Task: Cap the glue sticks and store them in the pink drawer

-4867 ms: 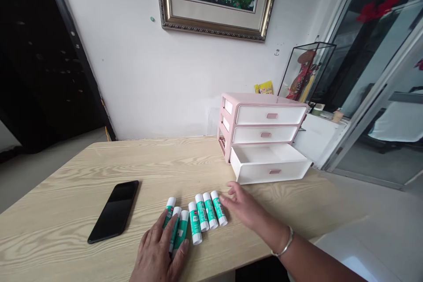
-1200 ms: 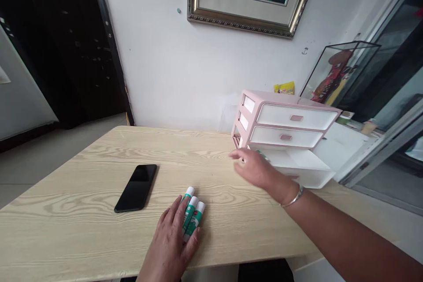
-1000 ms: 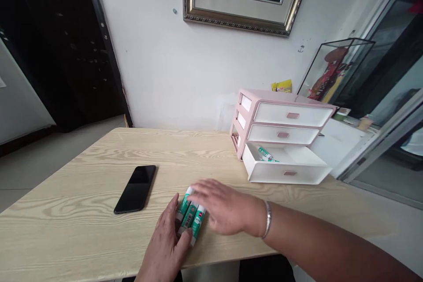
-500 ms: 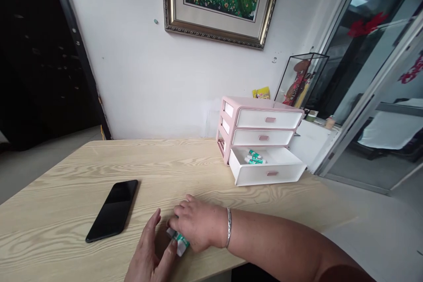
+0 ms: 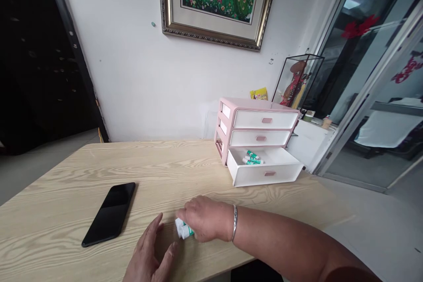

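Observation:
Near the table's front edge, my right hand (image 5: 209, 219) is closed around white-and-green glue sticks (image 5: 185, 231). Two white ends poke out on its left side; the rest lies hidden under the fingers. My left hand (image 5: 150, 255) rests just to the left, thumb and fingers apart, holding nothing and not touching the sticks. More glue sticks (image 5: 254, 157) of the same kind lie in the pulled-out bottom drawer (image 5: 257, 178) of a small pink-and-white drawer unit (image 5: 264, 105).
A black phone (image 5: 110, 213) lies on the wooden table (image 5: 158, 176) at the left. Behind the drawer unit are a yellow packet (image 5: 259, 94) and a glass display case (image 5: 295, 79). A framed picture (image 5: 214, 37) hangs on the wall. The table's front edge is close to my hands.
My right hand has moved slightly right, away from my left hand, with the glue sticks in it. My left thumb no longer touches them. The view has shifted a little.

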{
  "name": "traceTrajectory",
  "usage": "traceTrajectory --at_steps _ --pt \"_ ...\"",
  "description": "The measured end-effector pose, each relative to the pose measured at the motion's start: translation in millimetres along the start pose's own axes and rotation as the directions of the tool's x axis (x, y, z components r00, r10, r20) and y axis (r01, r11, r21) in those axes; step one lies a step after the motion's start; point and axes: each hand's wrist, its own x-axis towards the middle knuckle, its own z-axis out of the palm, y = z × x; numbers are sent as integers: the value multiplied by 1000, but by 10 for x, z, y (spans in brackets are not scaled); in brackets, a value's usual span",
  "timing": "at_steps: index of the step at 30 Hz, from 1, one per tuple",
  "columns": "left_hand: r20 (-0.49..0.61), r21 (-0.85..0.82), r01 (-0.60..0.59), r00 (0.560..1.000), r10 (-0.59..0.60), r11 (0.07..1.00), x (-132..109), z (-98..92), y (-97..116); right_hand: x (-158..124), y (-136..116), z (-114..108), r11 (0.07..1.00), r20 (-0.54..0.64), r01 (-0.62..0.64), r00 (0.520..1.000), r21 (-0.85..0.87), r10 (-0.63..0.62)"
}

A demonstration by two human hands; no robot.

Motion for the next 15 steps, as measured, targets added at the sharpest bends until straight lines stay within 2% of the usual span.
traceTrajectory --at_steps 5,8,11,15 --pt "-35 45 -83 996 84 996 17 27 -48 -103 114 70 1000 -46 10 999 3 -10" --pt "-32 109 -143 989 147 984 34 27 -77 -186 265 31 998 -109 -51 992 43 56" --pt "-28 172 -188 980 196 967 44 14 -98 -319 537 -133 984 -194 -141 968 106 160" --pt "-20 207 -229 971 238 951 53 5 -114 -589 1050 -429 947 -328 -284 889 153 320"
